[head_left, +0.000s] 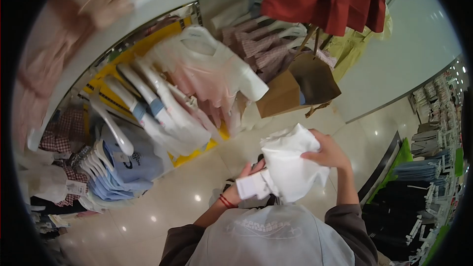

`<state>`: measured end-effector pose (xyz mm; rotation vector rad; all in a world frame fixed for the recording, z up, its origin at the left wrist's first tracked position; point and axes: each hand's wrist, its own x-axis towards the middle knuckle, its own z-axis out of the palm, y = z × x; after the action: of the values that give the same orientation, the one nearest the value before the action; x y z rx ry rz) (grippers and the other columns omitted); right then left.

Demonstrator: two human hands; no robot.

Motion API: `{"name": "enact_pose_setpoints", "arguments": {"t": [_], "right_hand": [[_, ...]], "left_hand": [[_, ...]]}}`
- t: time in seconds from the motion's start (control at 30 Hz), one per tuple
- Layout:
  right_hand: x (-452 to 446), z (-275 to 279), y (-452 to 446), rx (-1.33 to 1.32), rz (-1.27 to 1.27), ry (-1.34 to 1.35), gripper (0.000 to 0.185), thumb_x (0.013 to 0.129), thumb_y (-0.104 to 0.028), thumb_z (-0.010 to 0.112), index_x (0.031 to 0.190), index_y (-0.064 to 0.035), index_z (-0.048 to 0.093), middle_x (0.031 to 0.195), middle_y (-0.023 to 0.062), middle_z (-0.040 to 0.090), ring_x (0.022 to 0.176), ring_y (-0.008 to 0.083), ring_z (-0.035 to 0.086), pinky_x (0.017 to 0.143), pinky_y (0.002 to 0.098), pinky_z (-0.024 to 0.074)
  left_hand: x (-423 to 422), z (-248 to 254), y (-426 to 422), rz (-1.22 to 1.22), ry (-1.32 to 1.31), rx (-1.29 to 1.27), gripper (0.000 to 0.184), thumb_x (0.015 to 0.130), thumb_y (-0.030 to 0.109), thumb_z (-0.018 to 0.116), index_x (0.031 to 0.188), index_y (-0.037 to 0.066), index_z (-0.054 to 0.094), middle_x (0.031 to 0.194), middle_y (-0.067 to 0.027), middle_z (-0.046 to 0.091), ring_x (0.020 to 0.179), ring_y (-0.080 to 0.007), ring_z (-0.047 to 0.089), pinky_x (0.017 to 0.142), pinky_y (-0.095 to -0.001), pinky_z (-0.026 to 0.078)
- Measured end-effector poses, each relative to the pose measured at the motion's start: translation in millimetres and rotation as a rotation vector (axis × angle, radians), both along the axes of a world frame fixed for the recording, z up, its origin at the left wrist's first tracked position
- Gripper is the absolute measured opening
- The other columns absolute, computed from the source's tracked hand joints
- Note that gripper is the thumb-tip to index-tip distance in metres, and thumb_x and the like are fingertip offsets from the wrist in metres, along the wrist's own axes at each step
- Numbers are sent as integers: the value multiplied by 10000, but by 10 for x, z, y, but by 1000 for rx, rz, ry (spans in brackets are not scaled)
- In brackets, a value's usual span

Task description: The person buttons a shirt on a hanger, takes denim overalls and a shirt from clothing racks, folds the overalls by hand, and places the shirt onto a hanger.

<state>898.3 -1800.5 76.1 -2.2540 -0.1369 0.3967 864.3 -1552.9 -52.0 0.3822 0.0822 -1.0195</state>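
In front of my grey shirt, a bunched white garment (295,162) is in my hands. My right hand (327,150) grips its upper right side, with the thumb over the cloth and the fingers behind. My left hand (241,182), with a red string at the wrist, is at the garment's lower left, beside a white tag (251,185). Some of its fingers show behind the tag and cloth; it looks closed on the garment's edge.
Hanging clothes on a rack (212,64) stand at the left, with blue shirts (111,167) below. An open brown paper bag (281,93) is ahead, under a red garment (325,0). Shelves of dark clothes (404,212) line the right. Pale tiled floor (192,192) lies between.
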Motion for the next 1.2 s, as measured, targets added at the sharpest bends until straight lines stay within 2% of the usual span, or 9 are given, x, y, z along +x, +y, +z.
{"name": "enact_pose_setpoints", "arguments": {"t": [0.13, 0.23, 0.33, 0.53, 0.57, 0.77, 0.93, 1.03, 1.2], "right_hand": [[425, 309, -715, -134, -28, -431, 375, 660, -29, 678, 1018, -8, 568, 915, 133, 615, 818, 263, 607, 737, 297, 458], [783, 590, -1105, -188, -139, -578, 354, 643, 15, 641, 990, -17, 582, 895, 134, 617, 813, 288, 599, 732, 312, 457], [1208, 643, -1382, -221, -27, -623, 348, 635, 8, 626, 978, -38, 591, 896, 136, 620, 807, 318, 589, 725, 339, 457], [2338, 126, -1470, -219, 639, -207, 298, 689, -108, 639, 970, -26, 584, 897, 130, 618, 844, 295, 577, 742, 357, 443], [2515, -94, -1441, -231, 744, -111, 329, 701, -140, 645, 1002, -26, 579, 933, 140, 614, 878, 296, 574, 770, 359, 440], [3214, -1767, -1155, -405, 950, 139, 563, 700, -242, 641, 1204, -44, 487, 1201, 170, 508, 1115, 310, 470, 926, 361, 374], [3277, -2693, -959, -686, 612, 148, 509, 741, -92, 520, 1244, -113, 445, 1233, 121, 494, 1116, 293, 485, 960, 448, 353], [3235, -3379, -966, -688, 354, -263, 512, 740, -166, 582, 1225, -105, 429, 1256, 135, 465, 1081, 305, 511, 937, 512, 353], [3184, -3190, -843, -642, 386, -214, 462, 820, -204, 448, 1268, -102, 398, 1328, 138, 362, 1222, 349, 272, 968, 601, 178]], "left_hand": [[446, 184, -607, -145, -296, 17, 738, 882, 522, 373, 1412, 152, 15, 1449, -100, 109, 1320, -267, 171, 1027, -403, 274], [691, 156, -954, -149, -596, 300, 752, 877, 479, 433, 1410, 180, -4, 1406, -121, 237, 1257, -309, 303, 966, -401, 356], [914, 306, -1272, -2, -1066, 709, 744, 860, 455, 474, 1411, 198, 46, 1153, -160, 518, 989, -277, 560, 809, -360, 467], [1419, 429, -1656, -24, -1696, 1589, 714, 772, 464, 587, 1352, 148, 316, 643, -114, 579, 526, -276, 584, 480, -346, 458], [1433, 329, -1699, 92, -1709, 1655, 555, 752, 463, 603, 1162, 102, 509, 606, -108, 558, 527, -271, 573, 464, -359, 441], [1454, 42, -1729, 113, -1700, 1874, 348, 760, 426, 592, 775, 90, 503, 554, -68, 545, 537, -237, 585, 449, -355, 458], [1420, 144, -1709, 76, -1590, 1907, 313, 759, 369, 616, 773, 82, 493, 581, -68, 556, 538, -232, 582, 454, -338, 458], [1442, 224, -1664, 72, -1511, 1948, 263, 757, 320, 623, 817, 87, 515, 627, -63, 570, 570, -217, 591, 474, -328, 475], [1418, 379, -1578, 181, -1441, 1827, 279, 785, 261, 601, 989, 79, 543, 688, -56, 584, 611, -213, 600, 535, -326, 487]]}}
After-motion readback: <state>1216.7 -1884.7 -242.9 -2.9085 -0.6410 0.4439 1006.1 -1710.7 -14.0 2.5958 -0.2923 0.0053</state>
